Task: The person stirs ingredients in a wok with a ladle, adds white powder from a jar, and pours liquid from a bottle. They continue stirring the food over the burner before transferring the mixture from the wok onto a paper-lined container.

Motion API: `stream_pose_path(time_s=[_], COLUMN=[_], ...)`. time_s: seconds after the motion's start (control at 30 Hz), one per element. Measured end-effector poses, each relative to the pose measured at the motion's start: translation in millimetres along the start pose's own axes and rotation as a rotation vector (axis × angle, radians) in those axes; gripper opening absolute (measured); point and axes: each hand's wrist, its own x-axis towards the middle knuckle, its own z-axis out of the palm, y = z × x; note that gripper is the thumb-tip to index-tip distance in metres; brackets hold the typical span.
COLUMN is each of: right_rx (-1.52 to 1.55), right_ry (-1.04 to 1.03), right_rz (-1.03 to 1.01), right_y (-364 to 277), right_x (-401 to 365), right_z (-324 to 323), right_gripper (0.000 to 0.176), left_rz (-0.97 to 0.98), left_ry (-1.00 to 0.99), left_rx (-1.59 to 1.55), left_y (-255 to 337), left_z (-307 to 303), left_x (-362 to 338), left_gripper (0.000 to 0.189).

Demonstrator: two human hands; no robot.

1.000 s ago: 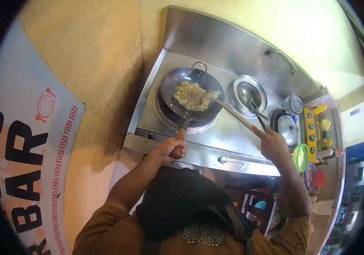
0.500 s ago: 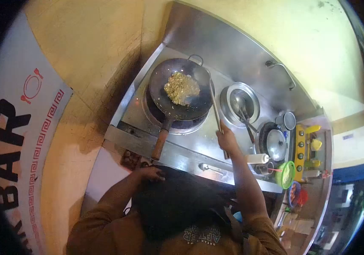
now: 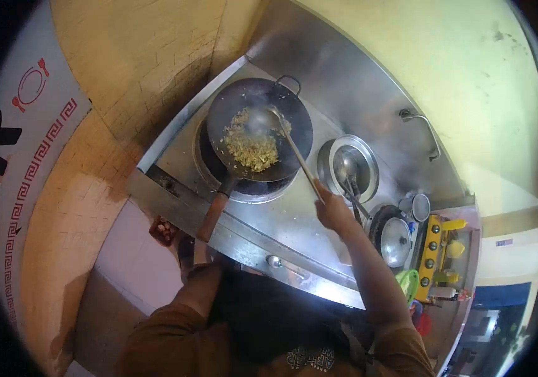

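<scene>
A black wok (image 3: pixel 294 129) sits on the burner with yellowish fried rice (image 3: pixel 250 144) spread inside it. My right hand (image 3: pixel 332 210) grips the long handle of a ladle (image 3: pixel 294 154) whose bowl rests in the rice at the wok's far side. The wok's wooden handle (image 3: pixel 212 217) points toward me and nothing holds it. My left hand is hidden below the counter edge, behind my dark apron; only the brown sleeve (image 3: pixel 174 320) shows.
A steel bowl with ladles (image 3: pixel 347 169) stands right of the wok. Further right are a lidded pot (image 3: pixel 396 235), a small cup (image 3: pixel 420 206), a yellow condiment rack (image 3: pixel 435 257) and a green strainer (image 3: pixel 409 281). A tap (image 3: pixel 420 122) juts from the steel backsplash. Brick wall lies left.
My left hand let go of the wok handle and dropped out of sight. My right hand swung the ladle back into the wok, and the rice is now spread out.
</scene>
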Motion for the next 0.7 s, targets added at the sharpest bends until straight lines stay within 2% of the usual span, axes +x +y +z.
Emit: stream_pose_path(time_s=[0.1, 0.17, 0.2, 0.27, 0.4, 0.47, 0.5, 0.57, 0.6, 0.67, 0.7], right_rx=[-0.072, -0.318, -0.44, -0.542, -0.262, -0.115, -0.069, -0.183, -0.244, -0.401, -0.422], right_ry=[-0.123, -0.236, -0.298, -0.268, -0.178, -0.077, -0.097, -0.129, -0.148, -0.274, -0.275], right_rz=[-0.065, -0.056, -0.05, -0.036, 0.138, 0.068, 0.065, -0.032, -0.077, 0.038, 0.074], right_y=[-30.4, -51.6, -53.3, -32.3, -36.6, -49.6, -64.6, -81.6, -90.8, -83.0, -74.1], right_x=[4.9, -32.3, -49.7, -61.6, -12.8, 8.7, 8.9, -32.8, -56.3, -94.7, -100.2], right_z=[-4.7, -34.4, -42.4, -44.4, -25.7, 6.9, 15.5, 9.9, 3.8, -3.9, -8.5], right_gripper=[0.068, 0.068, 0.067, 0.066, 0.073, 0.071, 0.07, 0.067, 0.066, 0.068, 0.068], left_rz=[-0.046, -0.068, -0.074, -0.084, -0.058, -0.046, -0.038, -0.004, 0.025, 0.206, 0.33], left_ry=[0.041, 0.06, 0.068, 0.085, 0.08, 0.04, 0.001, -0.16, -0.378, -0.486, -0.593], left_rx=[-0.008, -0.012, -0.017, -0.026, -0.094, -0.192, -0.289, -0.634, -0.978, -1.304, -1.472], left_y=[11.9, 16.3, 18.1, 16.7, -4.2, -25.4, -33.6, -51.4, -57.5, -45.8, -38.9], left_z=[14.9, 21.4, 25.2, 22.1, 4.8, -15.7, -33.9, -79.0, -108.4, -172.5, -195.6], left_x=[4.0, 3.0, 1.9, -4.5, -30.1, -53.3, -70.2, -111.5, -135.0, -177.4, -186.5], left_gripper=[0.058, 0.058, 0.057, 0.057, 0.057, 0.058, 0.058, 0.058, 0.057, 0.056, 0.049])
